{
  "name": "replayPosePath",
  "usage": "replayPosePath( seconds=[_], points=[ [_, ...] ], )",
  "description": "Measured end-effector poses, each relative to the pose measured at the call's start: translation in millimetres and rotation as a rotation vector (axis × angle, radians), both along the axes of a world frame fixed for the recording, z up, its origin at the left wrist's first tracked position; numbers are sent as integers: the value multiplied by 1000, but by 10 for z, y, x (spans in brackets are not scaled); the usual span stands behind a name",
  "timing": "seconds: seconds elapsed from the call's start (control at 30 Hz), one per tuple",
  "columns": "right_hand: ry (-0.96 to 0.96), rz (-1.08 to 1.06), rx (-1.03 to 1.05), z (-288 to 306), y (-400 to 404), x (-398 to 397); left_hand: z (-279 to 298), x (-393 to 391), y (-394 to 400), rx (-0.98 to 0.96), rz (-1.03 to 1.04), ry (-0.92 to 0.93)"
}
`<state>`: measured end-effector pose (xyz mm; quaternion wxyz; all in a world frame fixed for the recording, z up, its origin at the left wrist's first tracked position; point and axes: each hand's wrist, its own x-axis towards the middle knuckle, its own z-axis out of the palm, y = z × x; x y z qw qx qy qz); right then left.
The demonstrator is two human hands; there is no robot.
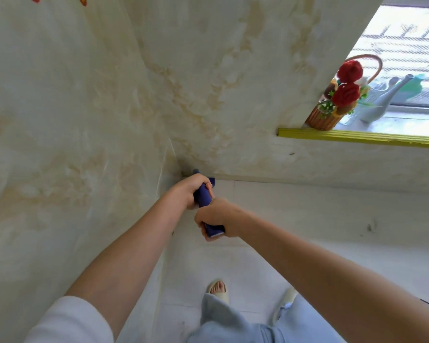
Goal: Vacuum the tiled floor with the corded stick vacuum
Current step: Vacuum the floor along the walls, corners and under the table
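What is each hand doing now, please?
Left hand: closed around the blue vacuum handle, farther from the body.
Right hand: closed around the same handle, at its near end.

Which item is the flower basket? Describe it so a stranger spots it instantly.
Look to the window sill with the yellow front edge, at the right. At its left end, against the marble-patterned wall, stands the flower basket: brown wicker, hoop handle, red blooms, unlike the pale watering can beside it.

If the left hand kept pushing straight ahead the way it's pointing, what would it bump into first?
Probably the room corner. The left hand grips the blue vacuum handle and aims down toward where the marbled wall meets the tiled floor. Depth is hard to judge here.
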<state>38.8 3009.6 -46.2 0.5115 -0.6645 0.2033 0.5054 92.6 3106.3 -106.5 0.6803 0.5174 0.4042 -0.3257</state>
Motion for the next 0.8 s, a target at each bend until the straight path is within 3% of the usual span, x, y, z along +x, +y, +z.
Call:
replayPosePath(
  seconds=[0.2, 0.37, 0.5, 0.67, 0.8],
  points=[
    [-126, 441, -281, 191, -826, 479, 49, 212, -799, 24, 91, -41],
    [-462, 943, -586, 199, -1863, 940, -31, 487, -1888, -41, 326, -114],
    [-589, 982, -608, 64, -2707, 1174, -135, 677, -2715, 48, 439, -72],
    [-797, 1121, -599, 116, -3197, 1587, -98, 900, -3190, -30, 706, -100],
    [-825, 1198, -613, 261, -3287, 1944, 54, 1140, -3340, -179, 882, -148]
  ],
)
